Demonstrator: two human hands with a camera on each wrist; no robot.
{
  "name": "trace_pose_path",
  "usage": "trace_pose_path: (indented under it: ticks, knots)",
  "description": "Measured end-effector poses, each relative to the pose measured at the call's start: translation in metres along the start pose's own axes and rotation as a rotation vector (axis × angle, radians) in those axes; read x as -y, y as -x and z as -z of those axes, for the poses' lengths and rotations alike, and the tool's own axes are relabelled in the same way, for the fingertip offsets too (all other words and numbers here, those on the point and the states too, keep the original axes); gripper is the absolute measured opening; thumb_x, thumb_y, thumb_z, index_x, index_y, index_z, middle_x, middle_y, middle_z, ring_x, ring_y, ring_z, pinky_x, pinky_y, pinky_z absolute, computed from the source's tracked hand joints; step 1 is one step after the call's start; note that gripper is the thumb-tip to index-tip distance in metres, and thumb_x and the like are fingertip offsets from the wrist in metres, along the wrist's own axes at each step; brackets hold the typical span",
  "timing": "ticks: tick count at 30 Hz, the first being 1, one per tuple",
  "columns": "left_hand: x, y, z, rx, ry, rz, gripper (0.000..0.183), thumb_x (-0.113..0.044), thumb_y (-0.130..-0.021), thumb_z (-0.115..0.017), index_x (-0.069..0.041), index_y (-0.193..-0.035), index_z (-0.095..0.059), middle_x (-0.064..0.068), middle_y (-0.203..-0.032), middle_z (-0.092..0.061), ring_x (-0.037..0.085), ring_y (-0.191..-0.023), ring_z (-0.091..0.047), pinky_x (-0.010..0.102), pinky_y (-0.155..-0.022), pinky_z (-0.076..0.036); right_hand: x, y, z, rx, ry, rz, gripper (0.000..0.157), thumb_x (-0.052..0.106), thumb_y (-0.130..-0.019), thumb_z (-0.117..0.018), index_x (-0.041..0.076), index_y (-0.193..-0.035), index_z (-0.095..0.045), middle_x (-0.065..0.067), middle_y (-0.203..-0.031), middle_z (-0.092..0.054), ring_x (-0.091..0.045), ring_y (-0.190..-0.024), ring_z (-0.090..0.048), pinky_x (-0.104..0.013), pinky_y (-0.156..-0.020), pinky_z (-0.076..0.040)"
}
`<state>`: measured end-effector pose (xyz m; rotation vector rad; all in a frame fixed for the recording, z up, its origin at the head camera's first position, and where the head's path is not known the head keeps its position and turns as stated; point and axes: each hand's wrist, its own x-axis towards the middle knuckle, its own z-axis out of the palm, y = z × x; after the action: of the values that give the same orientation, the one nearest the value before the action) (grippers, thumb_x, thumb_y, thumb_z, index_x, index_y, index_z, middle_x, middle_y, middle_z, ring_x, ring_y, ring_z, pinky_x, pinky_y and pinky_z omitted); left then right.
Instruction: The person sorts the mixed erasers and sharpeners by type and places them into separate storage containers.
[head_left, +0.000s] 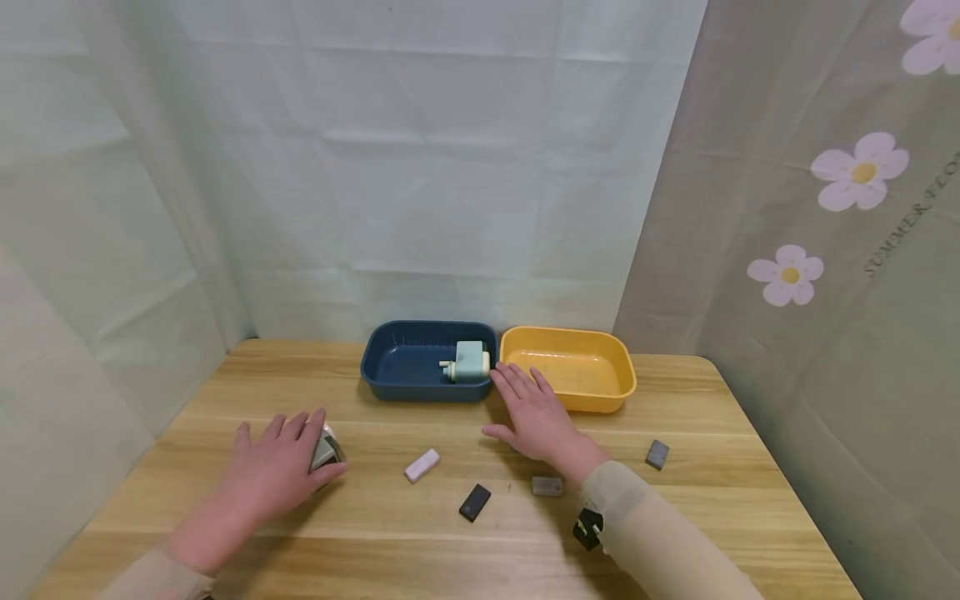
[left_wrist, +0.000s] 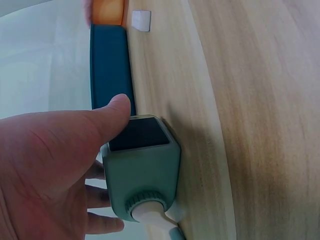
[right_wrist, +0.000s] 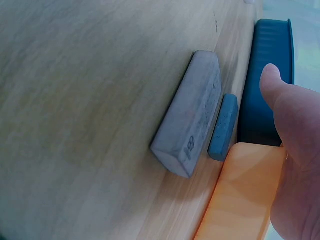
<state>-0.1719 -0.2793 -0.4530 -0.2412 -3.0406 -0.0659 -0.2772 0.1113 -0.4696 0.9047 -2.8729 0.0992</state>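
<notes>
Well, the left hand (head_left: 273, 467) has the green sharpener (left_wrist: 142, 172). It grips it with the thumb by the dark end (left_wrist: 139, 134) and the other fingers around the side. So the sharpener is right in the grip, and the right hand is well apart from it.

The big thing here is which way it points. Its long way runs from the dark end to the turning handle (left_wrist: 150, 214). The dark end is on the side toward the blue tray (head_left: 405, 392), and the handle sticks out the other way. From the grip, the blue tray is off to the right and farther out. The yellow tray (head_left: 592, 403) is past it, farther right. Another sharpener (head_left: 470, 361) lies in the blue tray, at the end away from the grip, with its handle pointing back to the left.

The right hand (head_left: 540, 421) holds nothing. Its fingers are straight, near where the two trays meet, so it is the hand nearer the trays. I can't tell if its fingertips touch them. I also can't tell if the green sharpener touches the table (head_left: 360, 533).
</notes>
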Motion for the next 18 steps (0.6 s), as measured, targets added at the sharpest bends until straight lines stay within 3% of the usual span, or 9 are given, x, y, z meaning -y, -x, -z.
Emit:
trace_pose_path:
  ticks: [11,18]
  knots:
    - [0.0015,0.0011,0.0013,-0.039,0.001,0.016,0.094,-0.058,-0.094,-0.084,0.005,-0.156,-0.053,0.033,-0.128,-0.065,0.056,-0.124,-0.061,0.091,-0.108,-0.024,0.0006,-0.0003,-0.0005,0.009,-0.007,-0.015,0.097,0.064,-0.105,-0.066,0.008,-0.175,-0.028,-0.011,-0.182,-0.026,-0.029,-0.168,-0.021,-0.053,-0.136,-0.011]
    - [0.0016,0.0021,0.0010,-0.055,-0.009,-0.006,0.093,-0.056,-0.093,-0.086,0.005,-0.157,-0.053,0.030,-0.134,-0.066,0.054,-0.129,-0.060,0.091,-0.109,-0.023,-0.0012,-0.0013,-0.0032,0.004,0.006,-0.012,0.098,0.065,-0.105,-0.066,0.008,-0.175,-0.028,-0.011,-0.182,-0.026,-0.030,-0.168,-0.023,-0.054,-0.136,-0.012]
